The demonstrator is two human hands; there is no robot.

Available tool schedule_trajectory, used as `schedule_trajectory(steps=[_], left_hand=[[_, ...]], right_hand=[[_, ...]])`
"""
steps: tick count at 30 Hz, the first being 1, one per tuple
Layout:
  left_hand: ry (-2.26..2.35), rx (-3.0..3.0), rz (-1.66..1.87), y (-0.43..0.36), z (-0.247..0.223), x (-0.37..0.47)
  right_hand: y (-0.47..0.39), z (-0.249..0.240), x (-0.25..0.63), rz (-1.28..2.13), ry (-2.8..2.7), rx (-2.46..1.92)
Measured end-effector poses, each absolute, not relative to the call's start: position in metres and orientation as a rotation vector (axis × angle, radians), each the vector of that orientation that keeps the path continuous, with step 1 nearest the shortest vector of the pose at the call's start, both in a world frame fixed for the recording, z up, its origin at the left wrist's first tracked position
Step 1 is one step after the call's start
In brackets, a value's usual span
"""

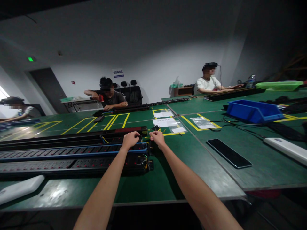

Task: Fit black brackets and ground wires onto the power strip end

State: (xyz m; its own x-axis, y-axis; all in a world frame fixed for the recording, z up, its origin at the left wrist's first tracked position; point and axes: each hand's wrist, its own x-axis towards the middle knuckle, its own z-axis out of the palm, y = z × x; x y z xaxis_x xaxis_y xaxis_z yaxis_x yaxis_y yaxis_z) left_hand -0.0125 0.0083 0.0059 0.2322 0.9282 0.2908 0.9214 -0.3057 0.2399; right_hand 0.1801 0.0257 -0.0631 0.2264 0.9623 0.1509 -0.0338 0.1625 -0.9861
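Long black socket strips with red switches (96,149) lie side by side on the green table (189,159), their right ends near the middle. My left hand (130,140) is over the right end of the back strips, fingers curled; what they hold, if anything, is hidden. Just beyond that end my right hand (157,138) is closed in a pinch beside a small black bracket (156,127) and thin yellow-green wires. The pinched thing is too small to tell. At the front strip's end, yellow wires and a black end piece (151,165) show.
A dark phone (229,153), a white device (287,149) with cables and a blue bin (254,111) are on the right. Another white device (21,189) lies front left. Several people (112,97) sit across the table. Papers (165,122) lie beyond my hands.
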Motion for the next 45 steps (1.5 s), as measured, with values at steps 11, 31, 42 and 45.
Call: schedule_trajectory(steps=[11, 31, 42, 45], left_hand=[[1.848, 2.453, 0.590, 0.0096, 0.0059, -0.0123], [1.858, 2.439, 0.574, 0.0078, 0.0086, -0.0115], [1.851, 2.448, 0.596, 0.0103, 0.0064, -0.0122], [1.861, 2.442, 0.584, 0.0107, 0.0060, -0.0122]], right_hand=[[0.0266, -0.0635, 0.1805, 0.958, -1.081, -1.169], [0.0266, -0.0632, 0.1806, 0.935, -1.064, -1.161], [0.0274, -0.0643, 0.1803, 0.939, -1.077, -1.143], [0.0272, -0.0643, 0.1802, 0.928, -1.080, -1.145]])
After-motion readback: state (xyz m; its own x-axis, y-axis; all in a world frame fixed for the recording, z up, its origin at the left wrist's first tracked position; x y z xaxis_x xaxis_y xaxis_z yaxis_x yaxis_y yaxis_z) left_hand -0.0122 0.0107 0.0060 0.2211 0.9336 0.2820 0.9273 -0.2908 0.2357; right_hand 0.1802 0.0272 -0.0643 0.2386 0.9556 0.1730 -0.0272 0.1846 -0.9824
